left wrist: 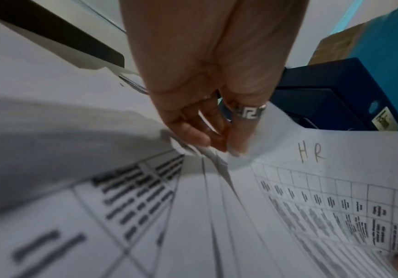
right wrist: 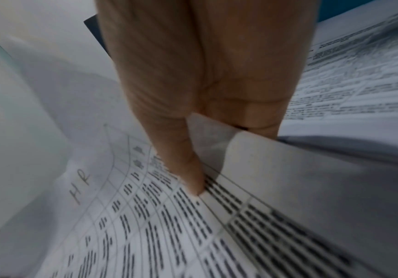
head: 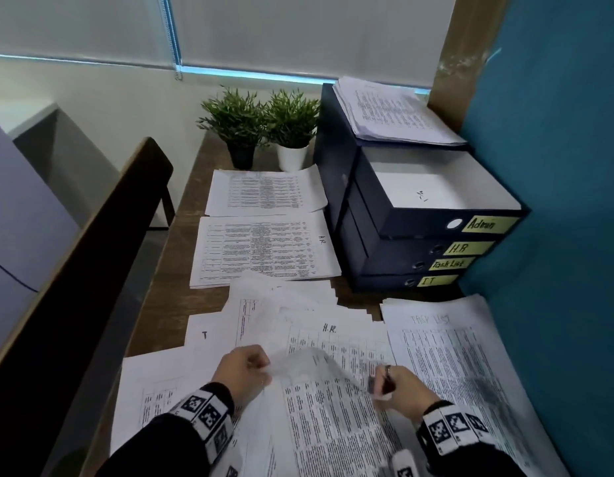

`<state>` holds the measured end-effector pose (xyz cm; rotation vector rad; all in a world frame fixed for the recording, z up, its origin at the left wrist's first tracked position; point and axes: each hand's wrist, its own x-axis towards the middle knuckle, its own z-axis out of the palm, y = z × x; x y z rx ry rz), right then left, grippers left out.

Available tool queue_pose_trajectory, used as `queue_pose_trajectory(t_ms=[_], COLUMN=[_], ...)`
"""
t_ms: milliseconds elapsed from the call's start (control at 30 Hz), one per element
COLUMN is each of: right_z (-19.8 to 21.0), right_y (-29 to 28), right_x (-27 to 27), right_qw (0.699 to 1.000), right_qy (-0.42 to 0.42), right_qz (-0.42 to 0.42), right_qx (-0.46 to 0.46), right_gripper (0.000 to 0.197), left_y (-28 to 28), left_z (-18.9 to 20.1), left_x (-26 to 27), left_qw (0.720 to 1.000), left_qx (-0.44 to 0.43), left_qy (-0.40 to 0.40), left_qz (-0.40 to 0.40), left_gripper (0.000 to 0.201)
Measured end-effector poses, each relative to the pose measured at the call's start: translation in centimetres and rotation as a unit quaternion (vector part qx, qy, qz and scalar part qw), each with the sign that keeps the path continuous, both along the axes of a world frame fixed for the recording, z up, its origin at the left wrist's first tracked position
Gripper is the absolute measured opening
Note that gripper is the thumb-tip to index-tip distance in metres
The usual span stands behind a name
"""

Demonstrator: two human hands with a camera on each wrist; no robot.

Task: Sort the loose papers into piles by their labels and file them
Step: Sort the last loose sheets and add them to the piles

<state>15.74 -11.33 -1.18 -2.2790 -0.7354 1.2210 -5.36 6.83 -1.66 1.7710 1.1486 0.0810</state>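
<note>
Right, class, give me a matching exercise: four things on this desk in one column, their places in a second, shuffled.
1. Admin box
2. Dark-potted plant
3. Task List pile
4. Sheet marked H.R.

A. Near edge, against the blue wall
B. Top of the box stack, open
C. Beyond both hands, in the loose heap
D. Left of the white-potted plant

Pairs: 1-B, 2-D, 3-A, 4-C

Brown wooden table (head: 181, 270), two potted plants (head: 264, 129) at its far edge; two sorted paper piles (head: 264, 228) just before them; stack of navy box files (head: 408, 235) on the right; loose papers (head: 298, 325) spread across the near part
</note>
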Motion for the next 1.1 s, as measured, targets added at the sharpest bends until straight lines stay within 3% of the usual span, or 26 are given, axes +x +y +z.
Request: queue_pose_trajectory(t_ms=[100,167,267,433,500,600,667,733,800,933,1033,1100], right_z=[-0.2,-0.3,-0.8,-2.0,-2.2,-2.0,-1.9,-1.4,-0.8,-0.1,-0.5,-0.7], right_y=[0.3,0.5,0.2,-0.4,-0.4,-0.5,-0.6,-0.5,0.0,0.9,1.0,0.9], right_x=[0.1,0.1,0.2,0.0,0.0,-0.2,-0.4,-0.4,-0.4,-0.6,-0.1,0.2], right_qw=[0.999,0.999,0.999,0.998,0.997,0.998,0.994,0.982,0.971,0.968,0.957,0.964], right_qy=[0.024,0.019,0.002,-0.002,-0.015,0.012,0.020,-0.027,-0.056,0.014,0.030,0.041], right_qz=[-0.030,-0.044,-0.037,-0.070,-0.070,-0.065,-0.099,-0.165,-0.201,-0.196,-0.232,-0.205], right_qx=[0.005,0.006,-0.025,-0.007,-0.003,0.006,0.043,0.086,0.119,0.158,0.172,0.166], right_gripper=[0.032,0.034,0.034,0.029,0.040,0.044,0.044,0.053,0.058,0.056,0.073,0.064], left_y=[0.2,0.9,1.8,1.7,1.2,0.9,1.0,1.4,1.9,2.6,3.1,3.0], left_z=[0.4,0.6,0.5,-0.1,0.0,-0.3,0.1,0.4,0.8,1.4,1.6,1.2], left_x=[0.2,1.0,2.6,4.3,4.5,4.3,3.6,2.5,1.3,-0.3,0.0,0.8], left_qw=[0.981,0.952,0.916,0.943,0.943,0.944,0.948,0.946,0.939,0.938,0.941,0.945], left_qx=[-0.119,-0.190,-0.287,-0.247,-0.235,-0.212,-0.206,-0.227,-0.269,-0.310,-0.296,-0.263], left_qy=[-0.142,-0.209,-0.233,-0.171,-0.204,-0.238,-0.236,-0.228,-0.211,-0.153,-0.161,-0.186], left_qz=[0.063,0.121,0.155,0.144,0.119,0.084,0.058,0.048,0.034,-0.014,0.008,0.065], left_gripper=[0.042,0.032,0.025,0.018,0.007,0.018,0.012,0.005,0.010,0.028,0.040,0.023])
